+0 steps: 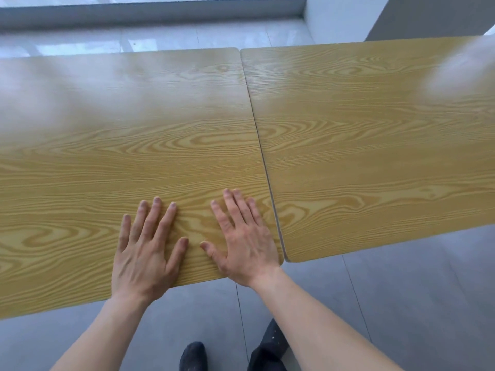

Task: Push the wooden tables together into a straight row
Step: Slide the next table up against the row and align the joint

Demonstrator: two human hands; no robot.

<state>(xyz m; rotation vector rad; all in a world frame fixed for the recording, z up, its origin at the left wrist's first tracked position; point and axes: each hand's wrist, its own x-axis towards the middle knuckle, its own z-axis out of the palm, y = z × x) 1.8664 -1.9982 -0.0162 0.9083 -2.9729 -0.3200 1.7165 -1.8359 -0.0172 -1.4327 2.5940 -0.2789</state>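
Hands lie flat on the near part of the left table (120,145), close to its near right corner. The left hand (146,253) has its fingers (151,218) spread and stretched out, pointing toward the far edge, with the palm pressed down and the wrist past the near edge. The right hand (246,245) rests just beside it, nearer to the right edge of this table, also with straight, released fingers that grasp nothing; its thumb points toward the thumb of the left hand, and a small strip of wood shows between the two thumbs.

The right table (375,145) stands side by side with the left one. Their inner edges run almost parallel, from the near side to the far side, and only a thin dark seam (258,135) separates them. The seam looks a little wider at the near end, where the rounded corners of both tops meet. The near edge of the right table sits a little farther from the person than the near edge of the left one, so the near edges do not form one line. The row of both tables extends from left to right, and the wood grain follows the same direction.

Below the near edges there is a grey tiled floor (401,290), and a dark shoe (193,356) shows between the forearms.
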